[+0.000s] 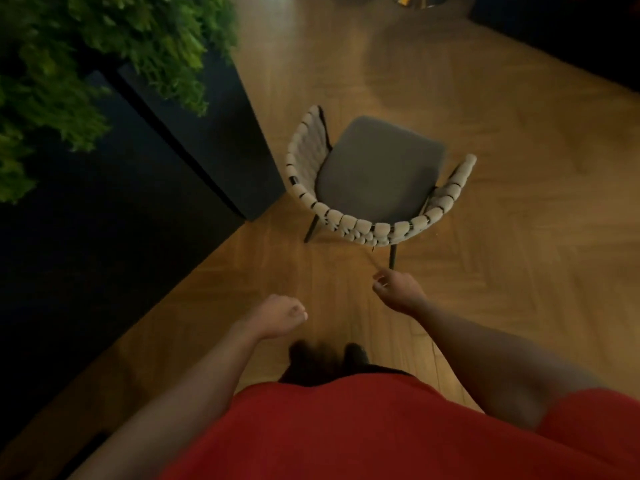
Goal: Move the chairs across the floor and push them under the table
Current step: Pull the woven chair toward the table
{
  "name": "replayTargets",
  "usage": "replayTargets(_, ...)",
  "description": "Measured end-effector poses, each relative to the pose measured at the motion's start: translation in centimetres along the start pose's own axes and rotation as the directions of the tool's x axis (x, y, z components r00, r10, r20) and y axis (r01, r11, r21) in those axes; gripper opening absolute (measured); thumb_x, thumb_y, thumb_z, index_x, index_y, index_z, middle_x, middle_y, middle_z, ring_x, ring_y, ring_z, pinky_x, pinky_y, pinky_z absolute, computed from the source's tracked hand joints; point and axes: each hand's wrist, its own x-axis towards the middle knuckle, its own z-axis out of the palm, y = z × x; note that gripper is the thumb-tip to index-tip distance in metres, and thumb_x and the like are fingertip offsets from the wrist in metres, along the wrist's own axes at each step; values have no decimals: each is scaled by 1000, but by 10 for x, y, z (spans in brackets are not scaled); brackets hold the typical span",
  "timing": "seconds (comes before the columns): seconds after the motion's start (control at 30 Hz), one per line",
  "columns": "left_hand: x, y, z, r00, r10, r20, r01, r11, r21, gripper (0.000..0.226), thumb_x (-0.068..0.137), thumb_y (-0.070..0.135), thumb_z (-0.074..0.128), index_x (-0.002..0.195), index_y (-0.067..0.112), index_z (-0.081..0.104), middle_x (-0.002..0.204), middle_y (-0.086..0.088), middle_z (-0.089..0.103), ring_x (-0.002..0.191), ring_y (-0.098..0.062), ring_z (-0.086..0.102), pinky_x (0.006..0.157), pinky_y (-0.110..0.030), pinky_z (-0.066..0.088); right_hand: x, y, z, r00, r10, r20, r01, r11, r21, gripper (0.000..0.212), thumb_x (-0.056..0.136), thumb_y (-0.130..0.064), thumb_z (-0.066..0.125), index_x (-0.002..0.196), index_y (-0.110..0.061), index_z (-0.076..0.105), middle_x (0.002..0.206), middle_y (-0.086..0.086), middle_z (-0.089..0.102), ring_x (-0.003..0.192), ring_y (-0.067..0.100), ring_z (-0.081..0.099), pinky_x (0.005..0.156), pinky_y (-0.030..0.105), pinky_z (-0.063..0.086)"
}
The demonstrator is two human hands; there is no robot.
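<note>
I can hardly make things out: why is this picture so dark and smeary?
Head view: the light is dim and warm, and the cabinet is nearly black; motion blur smears the plant, shoes and floor; the wide-angle lens stretches things toward the edges; the chair is sharpest.

An upright, dark-legged armchair with a grey padded seat and a curved back and arms woven from cream straps stands on the herringbone wooden floor. Its back is turned to the camera, seat facing away, and its arm on the view's left is just beside the corner of a tall dark cabinet
</note>
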Motion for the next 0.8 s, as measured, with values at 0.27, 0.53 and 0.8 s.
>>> replayTargets(0.27, 102, -4, -110, 997, 72, 26, -76, 977, 200, 36, 105, 47, 58, 138, 33, 63, 124, 10, 70, 110, -7, 65, 95, -33, 55, 61, -33, -37, 979, 61, -194, -65, 998, -17, 38, 99, -38, 62, 133, -21, 63, 123, 1, 69, 110, 20, 67, 89, 38, 58)
replayTargets(0.53, 232, -14, -223, 943, 333, -17, -285, 831, 477, 63, 104, 49, 59, 159, 24, 42, 163, -1, 43, 152, -22, 39, 114, -45, 44, 130, -68, -61, 977, 142, -157, -169, 970, -174, 56, 96, -44, 65, 145, -19, 54, 147, 4, 58, 134, 26, 54, 106, 45, 51)
replayTargets(0.8, 354, -29, -238, 929, 276, 247, -370, 654, 659, 74, 90, 73, 64, 150, 32, 53, 141, -1, 64, 130, -27, 59, 108, -45, 46, 208, -47, -42, 980, 200, 15, -175, 890, -420, 77, 96, -75, 52, 150, -21, 50, 150, 5, 58, 138, 26, 53, 120, 46, 35)
